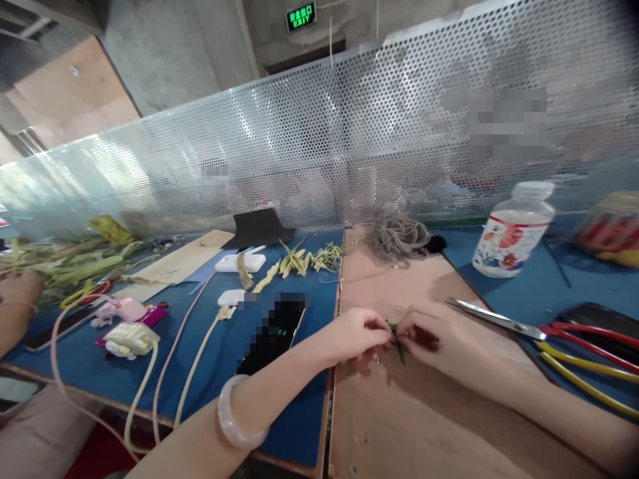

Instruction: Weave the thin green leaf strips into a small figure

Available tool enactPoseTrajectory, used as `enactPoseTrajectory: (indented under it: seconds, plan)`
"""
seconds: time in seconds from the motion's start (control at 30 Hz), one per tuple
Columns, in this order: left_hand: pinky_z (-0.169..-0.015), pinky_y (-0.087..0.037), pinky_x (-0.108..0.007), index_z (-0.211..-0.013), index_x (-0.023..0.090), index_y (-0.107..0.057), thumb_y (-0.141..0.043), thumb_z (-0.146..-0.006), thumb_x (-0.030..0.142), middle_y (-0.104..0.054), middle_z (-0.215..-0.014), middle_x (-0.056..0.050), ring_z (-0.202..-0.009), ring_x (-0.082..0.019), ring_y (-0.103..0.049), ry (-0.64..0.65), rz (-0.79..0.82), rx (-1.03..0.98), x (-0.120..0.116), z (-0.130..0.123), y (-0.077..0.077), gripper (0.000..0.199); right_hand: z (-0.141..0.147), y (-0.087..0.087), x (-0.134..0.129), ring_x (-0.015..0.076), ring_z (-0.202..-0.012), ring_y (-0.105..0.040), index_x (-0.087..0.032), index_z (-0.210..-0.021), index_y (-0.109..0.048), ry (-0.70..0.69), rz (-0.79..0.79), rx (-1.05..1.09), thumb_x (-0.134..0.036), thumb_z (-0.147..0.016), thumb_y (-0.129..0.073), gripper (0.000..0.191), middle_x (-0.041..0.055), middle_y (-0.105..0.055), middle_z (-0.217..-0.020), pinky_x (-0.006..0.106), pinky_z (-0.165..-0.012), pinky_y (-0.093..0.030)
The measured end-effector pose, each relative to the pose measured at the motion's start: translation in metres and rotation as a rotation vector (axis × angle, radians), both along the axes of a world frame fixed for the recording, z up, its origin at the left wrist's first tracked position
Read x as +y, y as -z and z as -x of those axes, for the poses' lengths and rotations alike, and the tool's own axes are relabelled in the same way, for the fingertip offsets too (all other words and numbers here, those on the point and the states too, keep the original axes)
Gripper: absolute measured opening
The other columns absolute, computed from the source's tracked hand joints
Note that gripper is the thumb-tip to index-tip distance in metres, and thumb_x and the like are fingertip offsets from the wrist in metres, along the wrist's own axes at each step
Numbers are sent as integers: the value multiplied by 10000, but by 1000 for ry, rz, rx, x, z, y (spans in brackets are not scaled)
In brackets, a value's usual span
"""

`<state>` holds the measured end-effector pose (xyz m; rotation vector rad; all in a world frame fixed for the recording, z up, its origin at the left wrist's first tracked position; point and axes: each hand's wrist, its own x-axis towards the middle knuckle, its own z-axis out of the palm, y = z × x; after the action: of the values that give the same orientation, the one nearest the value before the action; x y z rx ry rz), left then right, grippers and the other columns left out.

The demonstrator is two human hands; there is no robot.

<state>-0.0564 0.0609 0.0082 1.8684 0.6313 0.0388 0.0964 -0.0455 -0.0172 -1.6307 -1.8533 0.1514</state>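
My left hand [360,336] and my right hand [428,332] meet over the bare wooden board, fingertips almost touching. Both pinch a small piece of green leaf [402,354], whose pointed end hangs below the right fingertips. Most of the piece is hidden by my fingers. A pale bangle circles my left wrist. Just left of that forearm lies a black phone [279,326] with a lit screen. Scissors [519,322] with red handles rest to the right of my right hand, their blades pointing toward it, beside yellow handles [589,372].
Behind my hands sits a bundle of grey cord [399,238]. A white-capped bottle [516,229] stands at the right. Woven leaf pieces [299,259], white power banks [240,263] and cables lie on the blue tabletop. A perforated metal screen [279,146] closes the back. Another person's hand [17,299] is far left.
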Motion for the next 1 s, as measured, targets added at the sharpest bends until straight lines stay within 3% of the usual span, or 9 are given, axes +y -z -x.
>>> enactPoseTrajectory:
  seconds: [0.13, 0.33, 0.6, 0.8, 1.0]
  plan:
    - [-325, -287, -130, -862, 143, -579, -530, -726, 342, -619, -789, -28, -468, -50, -483, 4, -18, -1, 1, 2, 0, 245, 2, -1, -1, 134, -584, -517, -190, -708, -565, 22, 32, 3, -146, -765, -460, 127, 13, -584, -648, 242, -536, -409]
    - [-313, -257, -142, -888, 145, -594, -590, -691, 371, -547, -571, 26, -356, -32, -379, -17, -38, 68, -1, 3, -5, 300, 3, -1, -1, 127, -534, -505, -194, -682, -558, 50, 39, 30, -166, -769, -465, 130, -2, -572, -605, 241, -513, -396]
    - [-332, -266, -143, -855, 127, -597, -556, -717, 311, -559, -606, 10, -368, -31, -404, -10, 5, -7, -2, 1, -3, 234, 6, 2, 0, 135, -557, -503, -188, -691, -549, 68, 37, 26, -177, -774, -455, 126, 8, -573, -613, 251, -527, -400]
    - [-357, -288, -154, -811, 124, -599, -547, -718, 286, -543, -551, 17, -379, -42, -415, -10, 13, -14, 0, 2, 0, 194, 14, -12, -2, 123, -511, -487, -193, -672, -551, 124, 57, 9, -185, -755, -473, 114, -8, -555, -564, 234, -485, -391]
    - [-334, -251, -159, -799, 135, -595, -540, -712, 307, -523, -524, 29, -344, -35, -366, -14, 12, -22, 3, 1, 6, 200, 15, -19, -5, 131, -572, -525, -190, -750, -547, 144, 100, 16, -187, -773, -458, 91, 19, -597, -673, 249, -529, -426]
